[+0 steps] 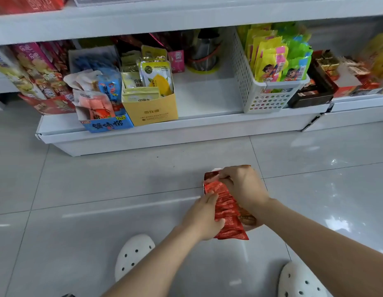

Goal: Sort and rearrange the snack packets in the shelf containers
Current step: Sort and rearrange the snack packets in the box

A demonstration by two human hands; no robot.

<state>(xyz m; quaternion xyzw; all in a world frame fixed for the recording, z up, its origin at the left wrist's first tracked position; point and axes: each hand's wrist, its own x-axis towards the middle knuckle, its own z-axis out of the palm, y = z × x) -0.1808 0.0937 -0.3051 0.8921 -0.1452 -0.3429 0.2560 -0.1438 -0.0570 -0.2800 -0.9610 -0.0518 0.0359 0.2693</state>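
You hold a stack of red snack packets over the floor, below the bottom shelf.

On the shelf, from left to right, stand a blue carton, a yellow carton and a white basket, all filled with packets. Lower down, your left hand curls its fingers round the side of the red packets, while your right hand grips their top end from above, over the grey floor tiles.

Single head view, angled forward and down, floor close, bottom shelf near ahead
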